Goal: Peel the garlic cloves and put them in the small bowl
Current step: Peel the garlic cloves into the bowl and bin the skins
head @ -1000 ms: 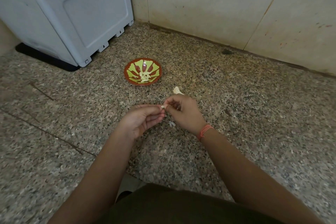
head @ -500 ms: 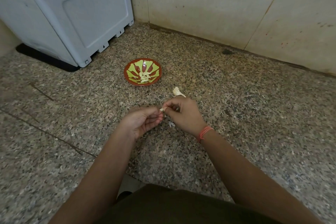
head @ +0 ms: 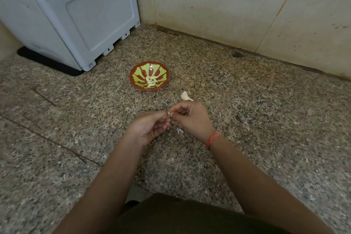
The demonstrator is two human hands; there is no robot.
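Between left hand (head: 150, 129) and right hand (head: 192, 118) grips, garlic clove (head: 170, 114).

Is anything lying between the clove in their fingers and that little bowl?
Nothing visible does. The left hand and right hand pinch the garlic clove; only speckled surface lies between it and the small bowl.

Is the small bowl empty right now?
No, several peeled garlic cloves lie together in the middle of the small bowl.
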